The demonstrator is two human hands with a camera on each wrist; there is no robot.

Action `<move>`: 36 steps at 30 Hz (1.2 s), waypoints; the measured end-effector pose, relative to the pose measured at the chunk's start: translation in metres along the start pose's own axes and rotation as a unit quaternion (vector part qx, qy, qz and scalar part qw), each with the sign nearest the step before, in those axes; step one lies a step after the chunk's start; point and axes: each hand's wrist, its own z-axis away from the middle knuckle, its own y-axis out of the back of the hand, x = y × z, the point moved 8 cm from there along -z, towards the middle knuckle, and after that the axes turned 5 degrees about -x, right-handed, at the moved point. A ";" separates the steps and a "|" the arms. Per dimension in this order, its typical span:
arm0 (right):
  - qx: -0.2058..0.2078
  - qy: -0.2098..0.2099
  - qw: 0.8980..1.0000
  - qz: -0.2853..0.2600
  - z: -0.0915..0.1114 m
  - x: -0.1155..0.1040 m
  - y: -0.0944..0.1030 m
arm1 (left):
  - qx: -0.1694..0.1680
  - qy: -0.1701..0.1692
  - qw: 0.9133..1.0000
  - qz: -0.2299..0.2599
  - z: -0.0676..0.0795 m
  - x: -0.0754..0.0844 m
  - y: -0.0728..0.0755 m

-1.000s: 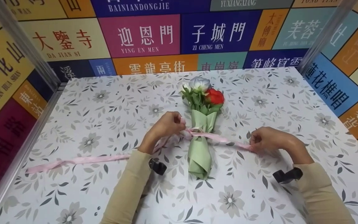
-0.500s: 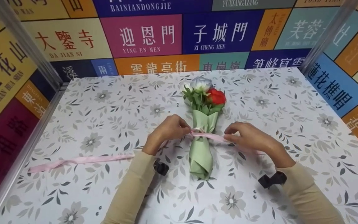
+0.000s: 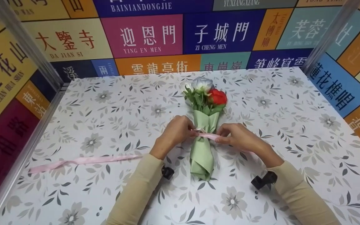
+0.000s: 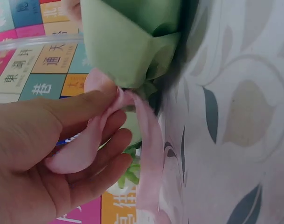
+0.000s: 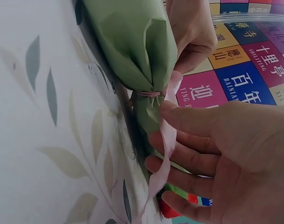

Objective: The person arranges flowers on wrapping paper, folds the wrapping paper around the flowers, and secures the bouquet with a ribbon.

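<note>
A bouquet with a red flower (image 3: 217, 97) and pale flowers (image 3: 202, 83) lies on the table, wrapped in green paper (image 3: 201, 159). A pink ribbon (image 3: 209, 136) crosses its gathered waist, where a thin band (image 5: 148, 94) circles the paper. At the bouquet's left side my left hand (image 3: 177, 131) pinches the ribbon between thumb and index finger; a fold of ribbon (image 4: 79, 156) droops over the other fingers. On the opposite side, my right hand (image 3: 241, 137) holds the ribbon between thumb and fingertips, close against the wrapper. Some of the ribbon is hidden behind the hands.
A long ribbon tail (image 3: 83, 160) stretches left across the floral-patterned table covering (image 3: 231, 201). Panels with printed signs (image 3: 142, 36) stand behind the table and along both sides. Black cameras (image 3: 264, 180) are worn at the wrists.
My right hand has slid left from well out to the side up to the bouquet, shortening the ribbon's span. My left hand has moved slightly right, closer to the wrapper.
</note>
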 end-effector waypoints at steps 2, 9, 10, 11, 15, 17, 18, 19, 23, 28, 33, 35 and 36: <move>0.013 -0.002 1.000 -0.002 -0.001 0.000 0.001 | 0.014 0.009 1.000 -0.015 0.000 0.001 0.001; 0.113 0.021 0.993 -0.011 -0.008 -0.014 0.007 | 0.033 0.016 0.999 -0.027 -0.001 0.003 -0.003; 0.125 0.031 0.992 -0.013 -0.010 -0.017 0.008 | 0.036 0.017 0.999 -0.027 -0.001 0.002 -0.003; 0.135 0.041 0.990 -0.014 -0.012 -0.020 0.008 | 0.039 0.018 0.999 -0.026 -0.001 0.002 -0.003; 0.165 0.071 0.984 -0.022 -0.020 -0.031 0.007 | 0.049 0.015 0.998 -0.021 -0.002 0.002 -0.005; 0.171 0.075 0.982 -0.021 -0.024 -0.035 0.006 | 0.049 0.011 0.999 -0.017 -0.002 0.003 -0.006; 0.171 0.074 0.982 -0.020 -0.025 -0.036 0.005 | 0.049 0.008 0.999 -0.015 -0.002 0.003 -0.006; 0.170 0.072 0.983 -0.020 -0.027 -0.036 0.004 | 0.049 0.006 0.999 -0.012 -0.002 0.003 -0.007; 0.164 0.073 0.984 -0.016 -0.030 -0.038 0.001 | 0.048 0.005 0.999 -0.007 -0.002 0.003 -0.008; 0.162 0.100 0.981 -0.022 -0.030 -0.042 0.001 | 0.040 0.008 0.999 -0.012 -0.002 0.000 -0.010; 0.173 0.108 0.979 -0.012 -0.030 -0.041 0.003 | 0.016 -0.009 1.000 0.008 -0.001 0.001 -0.012; 0.173 0.104 0.979 -0.012 -0.030 -0.039 0.004 | 0.006 -0.015 1.000 0.019 -0.002 0.000 -0.012; 0.173 0.103 0.980 -0.012 -0.030 -0.038 0.004 | 0.000 -0.018 1.000 0.025 -0.002 -0.001 -0.012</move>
